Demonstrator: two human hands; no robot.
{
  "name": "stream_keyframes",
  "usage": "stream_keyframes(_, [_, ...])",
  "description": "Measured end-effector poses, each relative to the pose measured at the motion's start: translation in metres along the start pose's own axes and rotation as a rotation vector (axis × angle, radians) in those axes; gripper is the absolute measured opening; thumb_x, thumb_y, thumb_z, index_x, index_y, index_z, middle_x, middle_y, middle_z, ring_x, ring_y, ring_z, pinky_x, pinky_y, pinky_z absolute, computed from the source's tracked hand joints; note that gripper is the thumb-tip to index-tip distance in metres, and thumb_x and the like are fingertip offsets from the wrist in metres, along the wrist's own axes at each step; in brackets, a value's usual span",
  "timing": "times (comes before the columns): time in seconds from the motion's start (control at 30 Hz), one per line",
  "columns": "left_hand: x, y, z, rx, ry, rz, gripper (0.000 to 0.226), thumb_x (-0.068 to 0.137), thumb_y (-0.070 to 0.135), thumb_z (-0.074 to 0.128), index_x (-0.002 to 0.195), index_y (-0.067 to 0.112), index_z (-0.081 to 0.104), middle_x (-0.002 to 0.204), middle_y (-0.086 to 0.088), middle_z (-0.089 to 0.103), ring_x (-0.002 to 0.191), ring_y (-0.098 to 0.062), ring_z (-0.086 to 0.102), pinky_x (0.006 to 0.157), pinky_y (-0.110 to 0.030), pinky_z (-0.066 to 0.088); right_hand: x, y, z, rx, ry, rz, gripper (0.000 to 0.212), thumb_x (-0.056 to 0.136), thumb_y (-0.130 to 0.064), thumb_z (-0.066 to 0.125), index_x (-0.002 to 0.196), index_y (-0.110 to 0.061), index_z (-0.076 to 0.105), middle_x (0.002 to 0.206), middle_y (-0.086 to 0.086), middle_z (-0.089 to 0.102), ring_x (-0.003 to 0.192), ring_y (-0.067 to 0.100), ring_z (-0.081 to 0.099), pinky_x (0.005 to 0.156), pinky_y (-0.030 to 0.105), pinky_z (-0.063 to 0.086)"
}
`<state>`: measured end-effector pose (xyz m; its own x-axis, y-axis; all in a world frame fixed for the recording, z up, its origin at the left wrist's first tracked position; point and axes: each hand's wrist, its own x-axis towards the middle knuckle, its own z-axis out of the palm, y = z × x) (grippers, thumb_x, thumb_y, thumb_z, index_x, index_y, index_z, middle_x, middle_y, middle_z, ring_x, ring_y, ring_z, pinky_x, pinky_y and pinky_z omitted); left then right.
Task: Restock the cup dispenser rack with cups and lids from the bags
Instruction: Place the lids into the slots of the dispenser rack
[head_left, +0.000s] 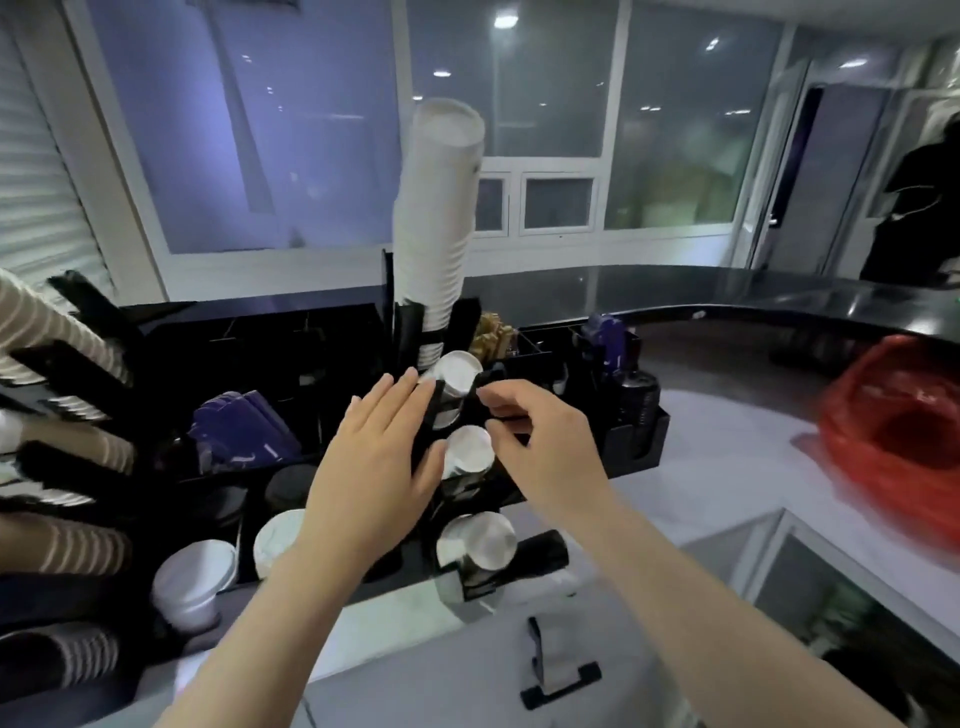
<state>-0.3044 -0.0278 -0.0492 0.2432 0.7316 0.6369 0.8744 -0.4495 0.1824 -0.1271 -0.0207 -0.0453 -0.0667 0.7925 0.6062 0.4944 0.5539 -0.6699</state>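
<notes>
Both hands up at the middle of the black rack (639, 441), right over the small cup slots. Left hand (374, 467) spread flat, fingers straight, palm against the rack's left upright beside the second cup stack (467, 454). Right hand (540, 441) curled, fingertips pinching near the dark divider by the top small cups (454, 376); whether gripping the divider or a cup rim, cannot tell. Tall white cup stack (439, 218) standing high in the rear slot, leaning a touch to the right. Probably light, thin paper, easily crushed and prone to tipping, so best held around the lower body with an open palm steadying the side. Lids (195, 577) sitting at the rack's front left. Red bag (898, 436) well apart, by the counter's right edge.
</notes>
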Motion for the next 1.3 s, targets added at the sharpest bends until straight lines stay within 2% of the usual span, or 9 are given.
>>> stream_keyframes(0.13, [0.035,0.080,0.065,-0.110,-0.033,-0.036,0.065,0.093,0.031,0.052,0.150,0.019,0.022,0.157,0.001,0.021,0.145,-0.015,0.014,0.117,-0.034,0.015,0.001,0.061,-0.070,-0.065,-0.025,0.041,0.033,0.086,0.003,0.061,0.113,-0.016,0.066,0.101,-0.013,0.063,0.092,-0.004,0.058,0.083,0.003,0.042])
stream_keyframes(0.33, [0.073,0.192,0.181,-0.138,-0.121,-0.117,0.076,0.094,0.035,0.045,0.151,0.024,-0.004,0.160,0.003,-0.001,0.146,-0.014,-0.005,0.111,-0.028,-0.008,-0.002,0.166,-0.174,-0.184,-0.081,0.160,0.034,0.085,-0.002,0.060,0.111,-0.024,0.066,0.094,-0.028,0.057,0.088,-0.014,0.055,0.080,0.002,0.041])
stream_keyframes(0.57, [0.109,0.215,0.267,-0.083,-0.194,-0.216,0.090,0.093,0.037,0.049,0.143,0.036,-0.026,0.159,-0.002,-0.015,0.147,-0.021,-0.008,0.113,-0.035,-0.003,0.027,0.264,-0.221,-0.260,-0.192,0.292,0.034,0.088,-0.018,0.061,0.118,-0.032,0.055,0.112,-0.024,0.057,0.104,0.000,0.053,0.083,0.011,0.038])
stream_keyframes(0.7, [0.124,0.194,0.311,-0.097,-0.299,-0.256,0.097,0.093,0.039,0.049,0.128,0.047,-0.042,0.152,0.002,-0.032,0.146,-0.019,-0.011,0.116,-0.036,0.014,0.055,0.304,-0.223,-0.254,-0.224,0.339,0.044,0.089,-0.022,0.062,0.128,-0.032,0.045,0.109,-0.021,0.052,0.102,0.002,0.050,0.080,0.013,0.036])
stream_keyframes(0.77, [0.133,0.179,0.330,-0.104,-0.332,-0.295,0.094,0.093,0.039,0.049,0.135,0.042,-0.035,0.148,0.008,-0.036,0.145,-0.015,-0.014,0.116,-0.034,0.015,0.073,0.320,-0.217,-0.253,-0.240,0.333,0.042,0.089,-0.020,0.061,0.127,-0.030,0.046,0.110,-0.015,0.055,0.105,0.006,0.053,0.084,0.017,0.040])
stream_keyframes(0.87, [0.144,0.161,0.354,-0.161,-0.357,-0.341,0.088,0.092,0.036,0.051,0.149,0.029,-0.016,0.156,0.011,-0.021,0.141,-0.005,-0.013,0.112,-0.026,0.006,0.103,0.338,-0.204,-0.285,-0.265,0.290,0.039,0.087,-0.014,0.063,0.121,-0.029,0.052,0.103,-0.017,0.056,0.097,0.005,0.053,0.082,0.017,0.042])
stream_keyframes(1.0, [0.152,0.151,0.377,-0.140,-0.419,-0.309,0.083,0.093,0.034,0.050,0.151,0.023,-0.009,0.158,0.008,-0.014,0.144,-0.008,-0.012,0.110,-0.023,-0.004,0.139,0.358,-0.189,-0.358,-0.278,0.227,0.039,0.083,-0.020,0.067,0.120,-0.028,0.056,0.106,-0.010,0.056,0.090,0.009,0.055,0.080,0.024,0.048])
stream_keyframes(1.17, [0.158,0.150,0.390,-0.047,-0.434,-0.303,0.086,0.092,0.032,0.050,0.150,0.025,-0.013,0.158,0.010,-0.015,0.144,-0.009,-0.014,0.115,-0.027,-0.004,0.174,0.375,-0.165,-0.455,-0.488,0.164,0.074,0.072,-0.052,0.075,0.135,-0.030,0.043,0.132,-0.003,0.046,0.121,0.019,0.045,0.096,0.031,0.043])
stream_keyframes(1.3, [0.152,0.154,0.394,-0.025,-0.474,-0.364,0.088,0.092,0.033,0.049,0.147,0.028,-0.020,0.154,0.014,-0.022,0.143,-0.007,-0.016,0.119,-0.030,0.000,0.178,0.386,-0.152,-0.489,-0.617,0.183,0.093,0.066,-0.057,0.076,0.142,-0.029,0.030,0.136,0.005,0.043,0.124,0.027,0.041,0.098,0.037,0.043])
